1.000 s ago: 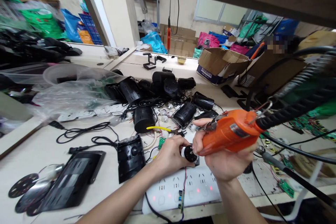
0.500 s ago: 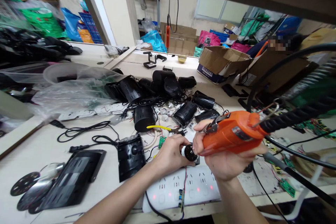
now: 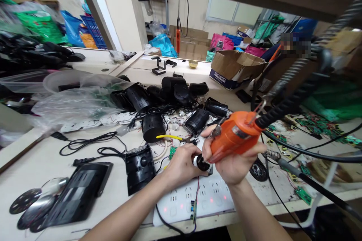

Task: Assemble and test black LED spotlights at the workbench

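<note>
My right hand [image 3: 233, 169] is wrapped around an orange electric screwdriver [image 3: 237, 133], its nose angled down to the left. My left hand [image 3: 182, 162] grips a small round part [image 3: 202, 162], black on its face with a white side, right at the screwdriver's nose. Fingers and tool hide the bit, so contact cannot be made out. Below both hands lies a white power strip [image 3: 175, 212] with red lights. A small circuit board [image 3: 193, 209] on thin wires lies across it. Yellow-handled pliers [image 3: 169, 136] rest just beyond my left hand.
An open black housing [image 3: 140, 171] and a black panel [image 3: 80, 192] lie to the left. Several black housings [image 3: 138, 97] are heaped ahead. Green circuit boards [image 3: 304, 195] and a thick cable [image 3: 285, 107] occupy the right. A cardboard box [image 3: 237, 66] stands farther back.
The screwdriver has tilted more upright and shifted left, its cable swinging up with it. My left hand still grips the round part, which has turned slightly. The view has shifted a little.
</note>
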Tool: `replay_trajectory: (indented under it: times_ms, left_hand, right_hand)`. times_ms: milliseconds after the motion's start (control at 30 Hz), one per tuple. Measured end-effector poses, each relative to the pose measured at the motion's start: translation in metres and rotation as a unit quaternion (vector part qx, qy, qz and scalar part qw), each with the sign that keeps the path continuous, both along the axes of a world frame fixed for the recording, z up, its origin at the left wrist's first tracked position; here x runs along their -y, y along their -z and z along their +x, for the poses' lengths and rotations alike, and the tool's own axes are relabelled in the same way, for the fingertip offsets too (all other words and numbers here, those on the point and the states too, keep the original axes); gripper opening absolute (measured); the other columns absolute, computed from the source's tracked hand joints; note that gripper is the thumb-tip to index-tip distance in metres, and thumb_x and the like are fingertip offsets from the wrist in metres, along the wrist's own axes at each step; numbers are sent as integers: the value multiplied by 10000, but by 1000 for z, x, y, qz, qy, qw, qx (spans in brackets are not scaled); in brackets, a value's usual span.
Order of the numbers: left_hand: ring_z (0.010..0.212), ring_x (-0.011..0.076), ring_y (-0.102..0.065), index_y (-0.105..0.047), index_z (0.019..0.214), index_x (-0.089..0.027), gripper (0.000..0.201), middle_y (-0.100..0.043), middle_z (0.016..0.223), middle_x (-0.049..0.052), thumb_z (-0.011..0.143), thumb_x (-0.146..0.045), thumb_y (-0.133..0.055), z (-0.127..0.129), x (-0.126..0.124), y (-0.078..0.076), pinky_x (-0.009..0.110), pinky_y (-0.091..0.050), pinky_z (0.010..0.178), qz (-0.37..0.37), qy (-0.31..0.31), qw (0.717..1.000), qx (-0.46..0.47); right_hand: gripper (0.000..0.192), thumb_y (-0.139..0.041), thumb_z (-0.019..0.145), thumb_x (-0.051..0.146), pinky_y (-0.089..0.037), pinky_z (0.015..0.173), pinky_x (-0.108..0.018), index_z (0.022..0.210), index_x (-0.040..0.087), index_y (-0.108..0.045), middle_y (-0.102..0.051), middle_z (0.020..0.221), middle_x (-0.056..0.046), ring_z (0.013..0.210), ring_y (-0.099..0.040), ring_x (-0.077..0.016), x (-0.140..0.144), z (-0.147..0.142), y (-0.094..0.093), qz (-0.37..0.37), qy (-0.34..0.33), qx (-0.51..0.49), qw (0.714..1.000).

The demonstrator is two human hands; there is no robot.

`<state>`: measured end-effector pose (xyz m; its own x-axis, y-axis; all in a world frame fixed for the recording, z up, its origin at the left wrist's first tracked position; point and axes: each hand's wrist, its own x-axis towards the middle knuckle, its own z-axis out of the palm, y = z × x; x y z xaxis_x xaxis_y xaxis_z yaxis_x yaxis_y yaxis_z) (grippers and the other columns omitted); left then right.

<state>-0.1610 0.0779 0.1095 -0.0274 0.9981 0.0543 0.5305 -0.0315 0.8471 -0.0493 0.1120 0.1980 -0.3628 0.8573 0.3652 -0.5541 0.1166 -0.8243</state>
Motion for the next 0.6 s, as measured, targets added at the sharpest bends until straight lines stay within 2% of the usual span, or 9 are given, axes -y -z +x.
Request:
replay_trajectory:
  times_ms: [133,300,400,500,600]
  left_hand:
    - [721,154,-563,-676,713,-194,305,-630,771,-30,506,-241,-894,0,-2,3,247,-395,670,9,9,1000,10]
    - [731,167,-569,-696,746,-190,346,-638,790,-13,489,-292,-904,-1,-1,-2,252,-400,662,-6,5,1000,-2]
    - [751,180,-575,-702,811,-185,395,-640,793,-4,499,-315,-904,-1,0,-6,264,-411,689,-10,5,1000,-18]
    - [782,190,-579,-693,856,-183,413,-643,807,1,523,-321,-894,-2,0,-7,277,-421,712,-15,9,1000,-9]
    - [747,167,-582,-669,932,-185,473,-640,799,-15,528,-313,-880,-4,-1,-4,273,-445,687,-68,1,992,105]
  right_hand:
    - [725,-511,635,897,-448,393,-329,717,192,-658,-574,512,-28,417,-534,-201,1,-4,3,30,-19,21,999]
    - [789,-469,645,910,-368,349,-285,833,184,-714,-577,491,-15,351,-462,-159,-1,6,1,18,8,25,999]
    - [849,-374,691,913,-356,359,-276,925,166,-702,-573,490,-8,360,-454,-154,-14,18,6,28,86,38,995]
    - [820,-339,748,881,-385,424,-278,937,156,-671,-562,527,4,424,-485,-154,-38,34,22,63,195,95,974]
    - [718,-339,831,805,-458,601,-326,851,159,-652,-586,652,-27,610,-564,-184,-59,58,37,67,258,184,946]
